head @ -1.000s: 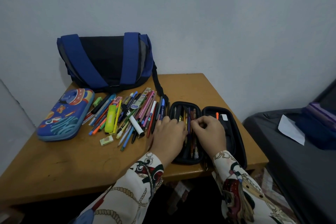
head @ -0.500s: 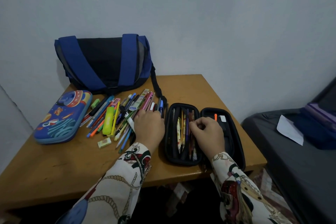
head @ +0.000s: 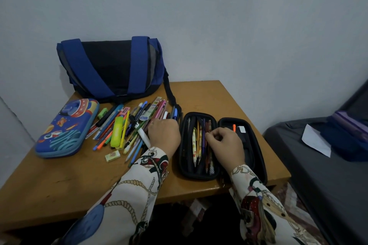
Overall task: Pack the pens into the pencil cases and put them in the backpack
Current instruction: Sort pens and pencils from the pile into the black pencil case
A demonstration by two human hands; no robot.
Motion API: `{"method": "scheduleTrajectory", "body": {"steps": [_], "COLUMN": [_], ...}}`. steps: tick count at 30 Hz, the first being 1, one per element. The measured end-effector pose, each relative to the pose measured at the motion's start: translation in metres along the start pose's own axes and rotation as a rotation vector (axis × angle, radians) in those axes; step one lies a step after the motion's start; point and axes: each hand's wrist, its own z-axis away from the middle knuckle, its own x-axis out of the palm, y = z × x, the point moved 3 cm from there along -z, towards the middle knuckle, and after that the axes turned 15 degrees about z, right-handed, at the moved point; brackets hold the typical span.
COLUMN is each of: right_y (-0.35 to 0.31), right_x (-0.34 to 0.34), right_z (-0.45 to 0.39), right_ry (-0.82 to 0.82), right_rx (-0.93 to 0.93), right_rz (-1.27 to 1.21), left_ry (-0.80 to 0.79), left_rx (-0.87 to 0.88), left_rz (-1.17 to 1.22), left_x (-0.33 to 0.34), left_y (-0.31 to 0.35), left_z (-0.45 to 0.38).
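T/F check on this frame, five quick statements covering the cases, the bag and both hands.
1. The black zip pencil case lies open on the wooden table. True.
2. The blue rocket-print hard pencil case is open. False: it is closed.
3. The left hand is on the loose pile of pens. True.
4. The right hand rests on the blue and black bag. False: it is at the pens inside the black case.
5. The bag lies on the floor. False: it sits at the back of the table.
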Motion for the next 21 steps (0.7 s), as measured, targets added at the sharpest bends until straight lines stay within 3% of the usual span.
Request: {"method": "scheduleTrajectory", "body": {"steps": [6,13,17,21], "right_y": [0.005,0.052,0.059,0.055], "right_x": [-0.019,-0.054,-0.051,-0.046], "right_z": [-0.006,-0.014,-0.016,-0.016], "right_ry": [-0.244,-0.055,-0.013,-0.025], "right_rx": [0.041,0.127,0.2,0.22], "right_rz": [-0.087,-0.114,-0.217,-0.238], "left_ry": [-0.074,-0.079,-0.06,-0.028], "left_rx": [-0.006,-0.109,-0.205,-0.302], "left_rz": [-0.003,0.174,0.408,0.874], "left_x": [-0.006,-0.008,-0.017,-0.017], "left_y": [0.007,-0.005,-0.009,-0.008], "left_z": [-0.003,-0.01,-0.015,-0.023]}}
